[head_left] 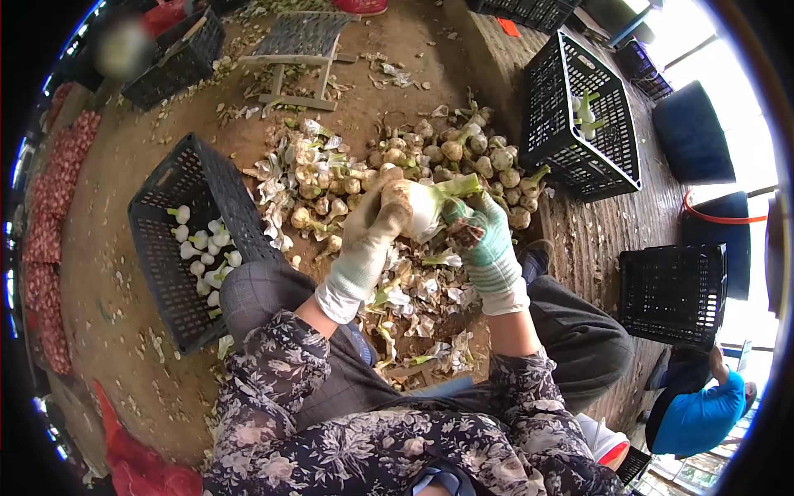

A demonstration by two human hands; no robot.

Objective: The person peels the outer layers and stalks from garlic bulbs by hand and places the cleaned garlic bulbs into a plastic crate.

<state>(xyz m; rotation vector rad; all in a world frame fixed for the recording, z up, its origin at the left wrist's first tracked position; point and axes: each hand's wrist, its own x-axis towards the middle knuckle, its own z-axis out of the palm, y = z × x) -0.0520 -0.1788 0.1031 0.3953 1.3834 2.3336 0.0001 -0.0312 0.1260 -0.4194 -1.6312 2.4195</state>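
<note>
In the middle of the head view my left hand (378,221), in a soiled whitish glove, is closed around a white garlic bulb (425,210) with a short green stalk. My right hand (488,248), in a green and white glove, is closed at the stalk side of the same bulb. Something dark brown shows at its fingers; whether it is dirt or peel I cannot tell. Beyond both hands lies a heap of unpeeled garlic bulbs (453,150) on the ground. Loose garlic skins (413,302) are scattered below the hands, between my legs.
To the left stands a black crate (169,285) with several peeled white bulbs. Another black crate (571,169) at upper right holds a few bulbs. A low stool (298,37) stands ahead. Further right are a black crate (672,289) and a person in blue (699,417).
</note>
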